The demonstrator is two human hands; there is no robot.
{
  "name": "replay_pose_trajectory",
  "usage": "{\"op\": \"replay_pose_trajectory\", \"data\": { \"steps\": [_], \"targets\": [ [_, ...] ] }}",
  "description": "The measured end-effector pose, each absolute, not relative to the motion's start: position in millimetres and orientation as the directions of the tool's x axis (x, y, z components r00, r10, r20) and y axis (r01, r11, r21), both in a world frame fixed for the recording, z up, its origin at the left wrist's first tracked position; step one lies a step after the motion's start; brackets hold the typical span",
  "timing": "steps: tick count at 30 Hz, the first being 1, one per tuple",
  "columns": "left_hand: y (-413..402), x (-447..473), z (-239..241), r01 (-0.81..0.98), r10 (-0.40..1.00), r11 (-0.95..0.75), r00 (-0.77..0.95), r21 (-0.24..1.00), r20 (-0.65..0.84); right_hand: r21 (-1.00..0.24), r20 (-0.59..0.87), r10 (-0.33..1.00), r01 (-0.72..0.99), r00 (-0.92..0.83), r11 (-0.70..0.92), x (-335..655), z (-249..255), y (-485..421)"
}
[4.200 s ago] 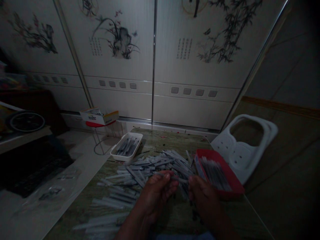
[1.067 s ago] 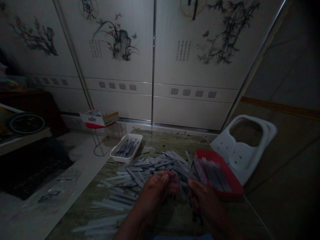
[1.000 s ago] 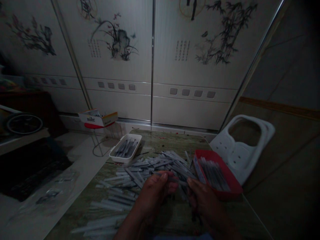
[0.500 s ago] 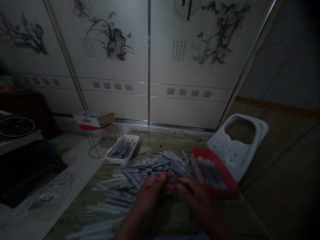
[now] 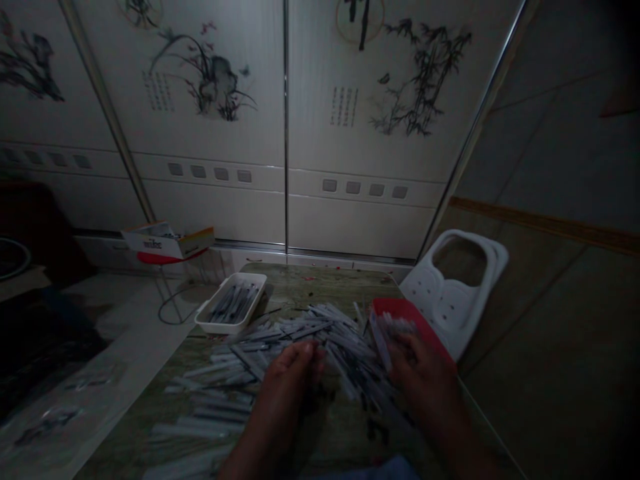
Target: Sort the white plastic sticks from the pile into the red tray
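A loose heap of slim pale tubes (image 5: 280, 337) covers the middle of a small greenish table (image 5: 320, 283). My left hand (image 5: 289, 377) rests on the near edge of the heap, fingers curled with the tips on the tubes. My right hand (image 5: 423, 373) lies over the red tray (image 5: 395, 308) at the right, which holds more tubes; its fingers are bent, and whether they hold a tube is hidden in the dark. A white tray (image 5: 230, 310) with several dark thin sticks sits at the table's far left corner.
A white plastic stool (image 5: 453, 287) leans against the table's right side. A printed cardboard box (image 5: 167, 240) sits on a red wire stand at the left. Sliding cupboard doors (image 5: 285, 120) with ink paintings stand behind. Clear plastic bags (image 5: 65, 407) lie on the floor.
My right hand moved from beside my left hand over to the red tray. My left hand stayed on the heap. The view shifted rightward.
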State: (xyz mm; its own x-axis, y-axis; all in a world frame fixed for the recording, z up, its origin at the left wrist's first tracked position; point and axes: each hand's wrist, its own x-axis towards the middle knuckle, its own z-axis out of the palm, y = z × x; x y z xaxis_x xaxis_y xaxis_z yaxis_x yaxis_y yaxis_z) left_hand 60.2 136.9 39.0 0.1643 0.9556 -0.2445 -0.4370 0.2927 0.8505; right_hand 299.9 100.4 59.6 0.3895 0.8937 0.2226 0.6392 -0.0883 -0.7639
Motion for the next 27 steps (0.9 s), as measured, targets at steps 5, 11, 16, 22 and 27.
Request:
{"op": "replay_pose_trajectory", "data": {
  "steps": [5,11,16,22,27],
  "targets": [
    [139,57,39,-0.482,0.958,0.288,0.144,0.828,-0.249,-0.649,0.195,0.827,0.701,0.528,-0.295,340,54,105],
    [139,59,37,-0.463,0.953,0.304,0.161,0.833,-0.258,-0.769,0.163,0.827,0.595,0.538,-0.235,343,55,101],
    [136,61,35,-0.376,0.935,0.324,0.265,0.868,-0.234,-0.917,0.071,0.918,0.388,0.391,-0.095,293,75,87],
    [130,62,36,-0.347,0.88,0.339,0.446,0.875,-0.164,-0.913,0.139,0.984,0.398,0.11,0.084,228,81,87],
    [136,54,40,-0.505,0.928,0.32,0.34,0.802,-0.156,-0.852,0.148,0.989,0.511,0.024,0.115,225,72,103]
  ]
}}
